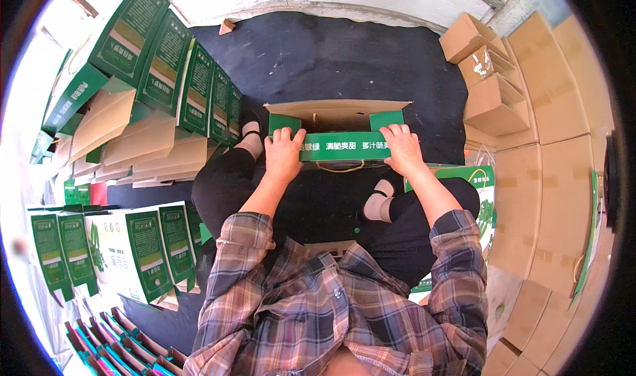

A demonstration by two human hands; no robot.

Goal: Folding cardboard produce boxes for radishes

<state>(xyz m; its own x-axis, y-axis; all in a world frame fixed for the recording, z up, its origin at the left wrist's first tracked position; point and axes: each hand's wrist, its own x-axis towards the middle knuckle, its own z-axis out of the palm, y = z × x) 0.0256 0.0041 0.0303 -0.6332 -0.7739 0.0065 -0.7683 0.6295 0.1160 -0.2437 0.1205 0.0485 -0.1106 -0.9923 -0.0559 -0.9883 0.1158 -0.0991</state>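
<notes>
Between my knees stands a green cardboard carton (341,137) with its top open and brown inner board showing. My left hand (285,155) is closed over the left end of its near green flap, fingers on top. Over the right end of the same flap, my right hand (402,149) is closed in the same way. Small green side flaps stick up beyond both hands. A yellow cord handle (341,170) hangs below the near flap. The carton's far brown flap stands raised, and its lower part is hidden.
Green and white cartons (162,71) are stacked at the left, with more cartons (142,243) below them. Brown boxes (563,204) form a wall on the right. A printed carton (485,194) stands beside my right knee. Black sheeting (331,58) covers the floor.
</notes>
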